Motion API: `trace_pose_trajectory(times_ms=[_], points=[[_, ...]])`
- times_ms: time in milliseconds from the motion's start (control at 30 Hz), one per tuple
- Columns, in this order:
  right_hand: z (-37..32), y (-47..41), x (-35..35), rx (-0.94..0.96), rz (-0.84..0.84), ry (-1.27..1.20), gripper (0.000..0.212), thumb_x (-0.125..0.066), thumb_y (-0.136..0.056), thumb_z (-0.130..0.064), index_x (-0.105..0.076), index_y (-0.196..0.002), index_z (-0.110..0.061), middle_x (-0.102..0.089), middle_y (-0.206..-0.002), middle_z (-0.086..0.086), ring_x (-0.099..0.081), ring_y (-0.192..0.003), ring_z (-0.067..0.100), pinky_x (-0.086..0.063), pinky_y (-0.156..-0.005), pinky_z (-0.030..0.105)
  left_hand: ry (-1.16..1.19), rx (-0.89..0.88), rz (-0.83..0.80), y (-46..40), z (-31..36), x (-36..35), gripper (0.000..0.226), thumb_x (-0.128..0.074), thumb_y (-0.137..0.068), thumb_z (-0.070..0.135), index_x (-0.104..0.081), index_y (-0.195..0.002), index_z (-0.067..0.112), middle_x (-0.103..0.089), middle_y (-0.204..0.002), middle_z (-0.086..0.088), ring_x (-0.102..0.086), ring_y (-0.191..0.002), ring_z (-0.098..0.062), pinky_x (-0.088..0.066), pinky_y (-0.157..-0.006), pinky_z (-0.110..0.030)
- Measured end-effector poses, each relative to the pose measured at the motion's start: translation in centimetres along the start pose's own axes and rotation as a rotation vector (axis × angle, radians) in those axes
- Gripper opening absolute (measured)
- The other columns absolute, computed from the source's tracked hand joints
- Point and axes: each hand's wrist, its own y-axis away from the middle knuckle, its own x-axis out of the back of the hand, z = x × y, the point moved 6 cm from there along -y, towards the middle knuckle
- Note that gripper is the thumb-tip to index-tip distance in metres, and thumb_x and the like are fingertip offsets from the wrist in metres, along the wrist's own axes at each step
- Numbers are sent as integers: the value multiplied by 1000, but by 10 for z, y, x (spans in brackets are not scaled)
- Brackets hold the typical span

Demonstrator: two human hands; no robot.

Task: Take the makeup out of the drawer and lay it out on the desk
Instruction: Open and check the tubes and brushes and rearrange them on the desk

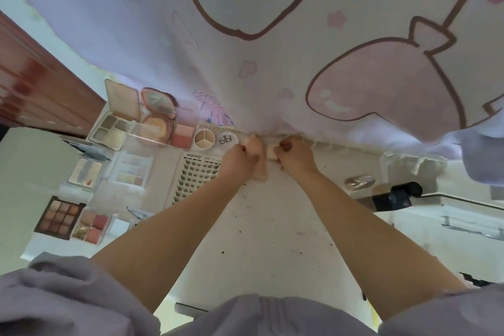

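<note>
Head view: compact [272, 154] between curled fingers [283, 148]

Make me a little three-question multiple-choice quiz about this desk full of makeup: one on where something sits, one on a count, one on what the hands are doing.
1. Where does the white tray of false lashes lie?
A. Right of both hands
B. Left of the left hand
C. On the red-brown wooden furniture

2. How many wedges has the round cream-coloured concealer pot?
A. Three
B. Five
C. Eight

3. What are the left hand and right hand doing?
A. Lying flat and idle
B. Each lifting a palette
C. Both gripping one small beige item at the desk's far edge

Answers:
1 B: the tray lies beside the left wrist, on its left.
2 A: three dividing lines split the pot into three wedges.
3 C: both sets of fingers curl round the beige item, which is too hidden to identify.
</note>
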Motion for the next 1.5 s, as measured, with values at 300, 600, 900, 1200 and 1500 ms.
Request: trace_pose_trajectory(times_ms=[300, 600, 900, 1200, 1500], points=[[-1, 47, 57, 198, 14, 268, 28, -55, -92, -20, -58, -118, -12, -61, -112, 5, -56, -98, 19, -40, -81, 24, -152, -377, -84, 52, 30, -29, 32, -52, -88, 15, -52, -119, 13, -50, -112, -9, -51, -103, -26, -45, -89, -36], [27, 74, 116, 192, -128, 1297, 29, -50, -92, -17, -52, -121, -21, -52, -104, 2, -53, -95, 22, -35, -85, 36, -175, -514, -396, 84, 86, -129, 51, -51, -90, 16, -36, -139, 15, -42, -132, -12, -47, -116, -27, -42, -95, -35], [0, 75, 108, 440, -232, 751, 21, -52, -95, -33, -64, -105, -19, -64, -96, 0, -57, -86, 18, -43, -75, 31, 22, -455, -393, 73, 73, -88, 34, -59, -89, 31, -50, -119, 19, -57, -99, 4, -55, -92, -17, -41, -71, -27], [-13, 123, 78, -14, -349, 322, 61, -27, -95, -60, -58, -100, -7, -72, -75, 6, -62, -46, 9, -47, -49, 19, -402, -849, 64, 116, 53, -9, 40, -64, -85, 33, -56, -120, 14, -57, -107, -6, -47, -100, -23, -28, -72, -23], [-20, 156, 72, 65, -259, 144, 44, -46, -95, -47, -66, -87, -9, -62, -64, -3, -52, -51, 7, -41, -51, 18, -407, -882, -118, 146, 46, 22, 42, -60, -87, 40, -56, -122, 16, -53, -103, -2, -44, -97, -17, -33, -79, -25]])
